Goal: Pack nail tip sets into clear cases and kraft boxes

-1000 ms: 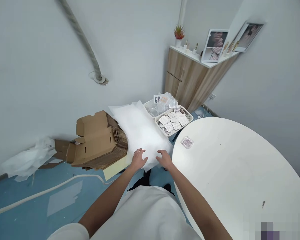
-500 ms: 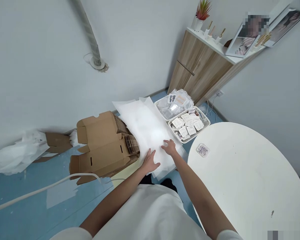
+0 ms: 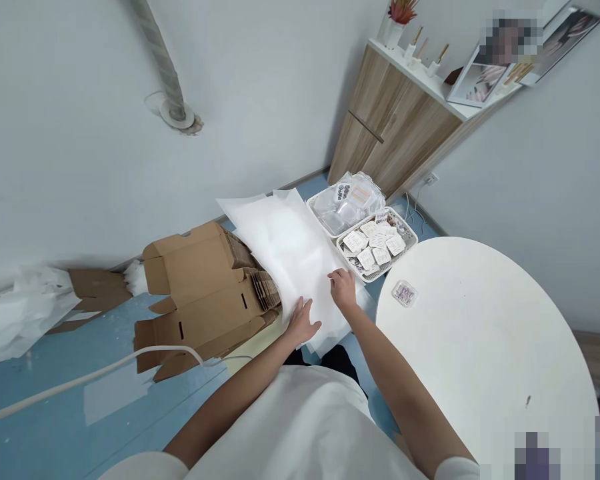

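A stack of thin white translucent sheets [image 3: 285, 233], like packing foam, lies before me with its edges out of line. My left hand [image 3: 303, 325] rests on the near part of the stack, fingers apart and thumb stretched to the right. Over the right side of the sheets is my right hand [image 3: 343, 288], its fingers curled in and the fingertips drawn close together. Whether a sheet edge is caught between them is too small to tell. Flattened brown cardboard boxes [image 3: 195, 267] are stacked directly left of the sheets.
Beyond the sheets sit a white basket of clear packets [image 3: 347, 203] and a basket of white cards [image 3: 377, 247]. A round white table [image 3: 480, 320] on the right bears a small clear box [image 3: 405, 293]. A pale hose [image 3: 105, 363] crosses at left. A wooden cabinet [image 3: 390, 120] stands behind.
My right hand has curled its fingers closer together and shifted slightly over the sheets. My left hand stays where it was. The view has tilted a little.
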Action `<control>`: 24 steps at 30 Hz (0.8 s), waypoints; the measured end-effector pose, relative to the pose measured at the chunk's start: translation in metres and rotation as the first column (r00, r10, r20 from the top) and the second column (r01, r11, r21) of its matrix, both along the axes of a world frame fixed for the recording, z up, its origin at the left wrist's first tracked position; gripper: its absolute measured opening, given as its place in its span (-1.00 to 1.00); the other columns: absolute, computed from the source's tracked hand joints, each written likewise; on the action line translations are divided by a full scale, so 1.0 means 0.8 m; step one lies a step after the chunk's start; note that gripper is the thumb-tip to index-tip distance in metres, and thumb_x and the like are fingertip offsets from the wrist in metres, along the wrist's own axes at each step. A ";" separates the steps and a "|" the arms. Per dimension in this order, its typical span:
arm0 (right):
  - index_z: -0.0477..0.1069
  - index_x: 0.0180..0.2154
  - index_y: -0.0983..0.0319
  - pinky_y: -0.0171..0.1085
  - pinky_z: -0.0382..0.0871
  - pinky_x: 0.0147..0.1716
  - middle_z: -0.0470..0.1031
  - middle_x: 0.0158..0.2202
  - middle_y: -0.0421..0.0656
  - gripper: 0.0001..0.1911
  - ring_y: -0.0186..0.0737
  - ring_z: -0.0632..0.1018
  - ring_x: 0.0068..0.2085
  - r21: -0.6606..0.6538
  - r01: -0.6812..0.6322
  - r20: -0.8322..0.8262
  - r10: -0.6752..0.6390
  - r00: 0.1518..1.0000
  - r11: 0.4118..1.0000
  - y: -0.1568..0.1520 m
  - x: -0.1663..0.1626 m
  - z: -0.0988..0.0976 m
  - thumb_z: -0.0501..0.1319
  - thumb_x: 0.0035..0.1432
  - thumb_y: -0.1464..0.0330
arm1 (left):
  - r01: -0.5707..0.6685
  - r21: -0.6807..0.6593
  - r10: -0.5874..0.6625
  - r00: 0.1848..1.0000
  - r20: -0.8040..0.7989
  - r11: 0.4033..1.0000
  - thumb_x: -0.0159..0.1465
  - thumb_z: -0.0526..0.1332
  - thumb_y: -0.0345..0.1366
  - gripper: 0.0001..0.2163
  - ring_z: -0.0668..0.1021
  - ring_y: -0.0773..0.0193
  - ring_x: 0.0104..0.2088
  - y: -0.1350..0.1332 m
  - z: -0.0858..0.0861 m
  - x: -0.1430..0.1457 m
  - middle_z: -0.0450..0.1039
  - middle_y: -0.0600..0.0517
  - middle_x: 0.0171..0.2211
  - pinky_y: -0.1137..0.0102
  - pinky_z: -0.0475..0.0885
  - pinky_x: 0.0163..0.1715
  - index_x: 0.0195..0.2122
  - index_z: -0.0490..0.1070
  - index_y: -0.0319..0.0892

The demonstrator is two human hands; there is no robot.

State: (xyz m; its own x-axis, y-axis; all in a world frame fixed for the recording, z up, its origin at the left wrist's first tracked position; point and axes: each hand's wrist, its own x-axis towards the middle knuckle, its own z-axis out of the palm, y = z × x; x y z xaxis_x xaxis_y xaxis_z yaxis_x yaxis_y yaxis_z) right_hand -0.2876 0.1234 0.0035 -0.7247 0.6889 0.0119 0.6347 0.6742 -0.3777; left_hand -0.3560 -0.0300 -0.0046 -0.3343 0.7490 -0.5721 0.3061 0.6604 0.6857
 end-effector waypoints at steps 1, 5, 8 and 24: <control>0.40 -0.27 0.20 -0.10 0.16 -0.07 0.40 -0.26 -0.09 -0.65 -0.19 0.40 -0.22 0.019 -0.089 0.007 0.089 0.996 0.996 -0.004 -0.003 0.004 -0.06 0.04 0.60 | -0.003 0.007 0.003 1.000 -0.002 1.000 0.02 0.17 -0.23 -0.35 -0.10 0.10 0.22 0.000 0.000 0.000 -0.29 -0.16 0.24 0.32 -0.06 0.12 0.14 -0.01 -0.25; 0.39 -0.21 0.18 -0.23 0.28 -0.26 0.35 -0.14 -0.06 -0.60 -0.18 0.39 -0.19 0.013 -0.240 0.017 0.239 0.971 0.971 -0.019 -0.011 0.015 -0.06 0.01 0.63 | -0.034 0.046 0.034 0.999 0.003 0.998 0.04 0.16 -0.24 -0.37 -0.06 0.08 0.21 0.001 0.002 0.000 -0.26 -0.17 0.24 0.28 -0.01 0.12 0.14 0.00 -0.24; 0.36 -0.17 0.21 -0.25 0.32 -0.26 0.35 -0.13 -0.05 -0.58 -0.21 0.41 -0.18 -0.062 -0.007 -0.040 0.004 0.999 0.998 -0.018 -0.005 0.018 -0.10 0.02 0.62 | -0.070 0.117 0.071 0.997 -0.006 0.991 0.06 0.15 -0.27 -0.41 -0.01 0.10 0.20 0.004 0.005 0.004 -0.22 -0.16 0.23 0.27 0.04 0.10 0.13 0.01 -0.21; 0.21 0.02 0.12 -0.25 0.37 -0.23 0.31 -0.04 -0.12 -0.46 -0.22 0.41 -0.11 -0.083 0.168 -0.231 -0.183 0.956 0.982 -0.002 0.185 0.105 -0.13 0.02 0.58 | -0.115 0.039 0.119 0.987 -0.109 0.993 0.15 0.04 -0.06 -0.27 -0.10 0.08 0.22 0.047 0.027 0.102 -0.56 -0.12 0.24 0.27 0.10 0.08 0.20 -0.43 -0.07</control>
